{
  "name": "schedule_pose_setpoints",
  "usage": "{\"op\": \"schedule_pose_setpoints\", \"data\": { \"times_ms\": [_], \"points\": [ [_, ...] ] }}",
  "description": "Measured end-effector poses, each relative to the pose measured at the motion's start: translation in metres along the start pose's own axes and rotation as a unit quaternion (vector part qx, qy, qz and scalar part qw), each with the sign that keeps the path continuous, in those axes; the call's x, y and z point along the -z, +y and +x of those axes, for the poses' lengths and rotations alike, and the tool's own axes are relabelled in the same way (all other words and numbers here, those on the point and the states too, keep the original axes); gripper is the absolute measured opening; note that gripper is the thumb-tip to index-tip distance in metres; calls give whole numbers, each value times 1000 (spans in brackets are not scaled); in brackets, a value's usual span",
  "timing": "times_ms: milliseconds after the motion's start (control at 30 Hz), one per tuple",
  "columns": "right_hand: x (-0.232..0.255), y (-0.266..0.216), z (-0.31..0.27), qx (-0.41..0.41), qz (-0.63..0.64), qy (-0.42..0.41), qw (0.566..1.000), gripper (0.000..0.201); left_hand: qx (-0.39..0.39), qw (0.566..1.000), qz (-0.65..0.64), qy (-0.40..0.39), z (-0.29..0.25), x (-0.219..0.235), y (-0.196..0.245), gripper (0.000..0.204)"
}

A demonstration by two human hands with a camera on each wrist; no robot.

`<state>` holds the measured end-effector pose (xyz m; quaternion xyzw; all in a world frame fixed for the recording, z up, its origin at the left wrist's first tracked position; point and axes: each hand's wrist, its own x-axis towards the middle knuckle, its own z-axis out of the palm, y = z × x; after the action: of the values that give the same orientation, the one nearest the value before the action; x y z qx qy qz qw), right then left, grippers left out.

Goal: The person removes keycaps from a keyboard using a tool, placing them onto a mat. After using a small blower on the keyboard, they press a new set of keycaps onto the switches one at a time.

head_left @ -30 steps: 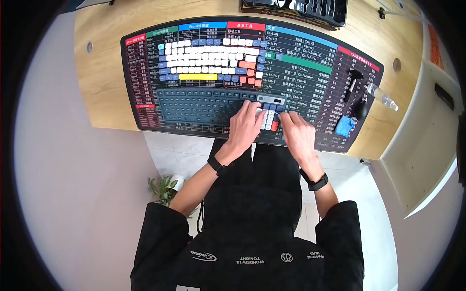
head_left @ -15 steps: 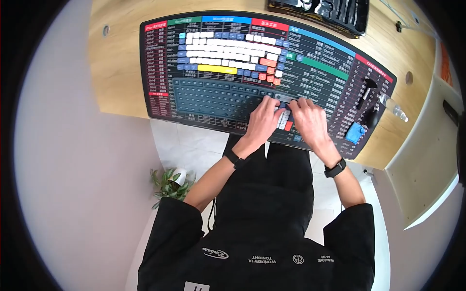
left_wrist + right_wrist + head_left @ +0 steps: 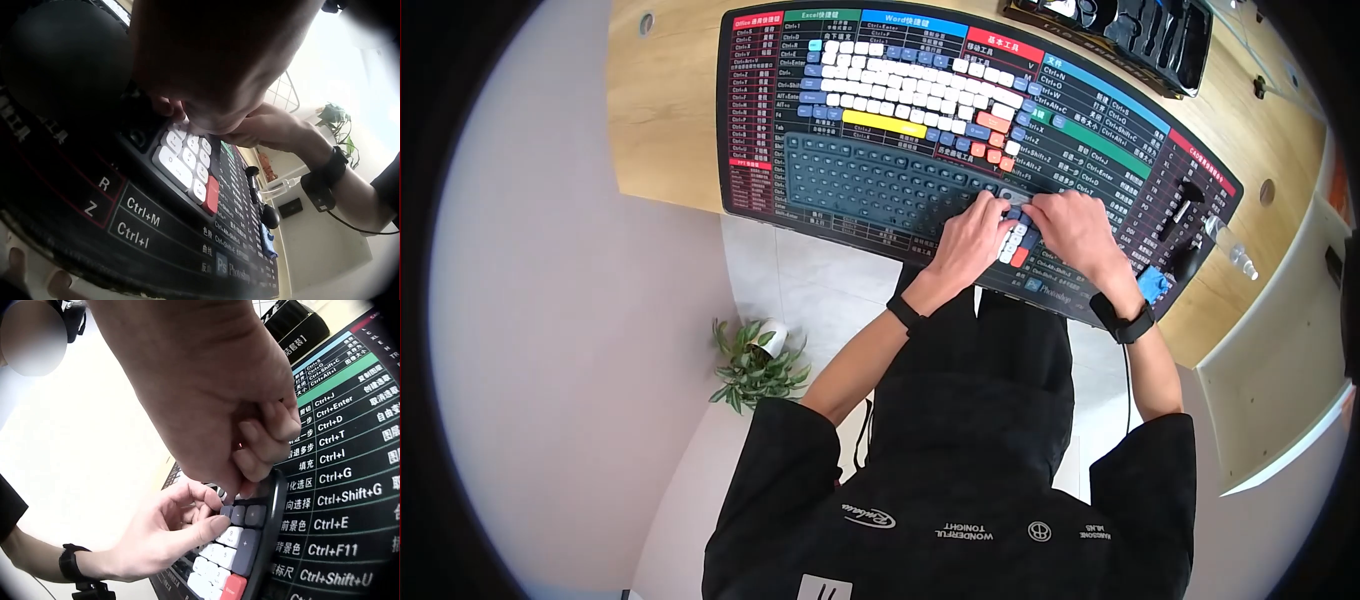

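Note:
A dark keyboard (image 3: 870, 178) lies along the near side of a printed desk mat (image 3: 1080, 275), its main block without keycaps. White, dark and red keycaps (image 3: 215, 557) sit on its number pad. My left hand (image 3: 972, 240) is at the pad's upper left, thumb extended over the keys and other fingers bent. Close beside it, my right hand (image 3: 1075, 232) has curled fingers, with fingertips down at the dark top-row keys (image 3: 254, 515). I cannot tell whether either hand pinches a keycap. Beyond the keyboard, loose keycaps (image 3: 910, 92) lie in keyboard order, including a long yellow one (image 3: 885, 125).
A black tray (image 3: 1135, 48) stands at the desk's back right. On the mat's right side lie a brush (image 3: 1185, 205), a black bulb (image 3: 1187, 262) and a blue cloth (image 3: 1152, 285), with a clear bottle (image 3: 1232, 248) alongside. A potted plant (image 3: 755, 370) stands below at left.
The head view has shifted, so the desk sits further right and higher. My right hand has moved from the number pad's right side to its top row, close to my left hand.

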<state>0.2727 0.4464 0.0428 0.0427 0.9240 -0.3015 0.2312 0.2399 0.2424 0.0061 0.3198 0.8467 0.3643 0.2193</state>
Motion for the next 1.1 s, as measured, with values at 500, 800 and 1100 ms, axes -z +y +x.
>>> {"op": "schedule_pose_setpoints", "data": {
  "times_ms": [500,800,1100],
  "points": [
    [1,16,11,35,16,-29,999,25,-12,998,32,-52,4,2,-3,30],
    [3,17,20,41,13,-53,998,27,-24,997,45,-53,6,5,1,29],
    [7,-1,2,52,-68,-35,996,16,37,999,10,17,1,-2,11,25]
  ]
}}
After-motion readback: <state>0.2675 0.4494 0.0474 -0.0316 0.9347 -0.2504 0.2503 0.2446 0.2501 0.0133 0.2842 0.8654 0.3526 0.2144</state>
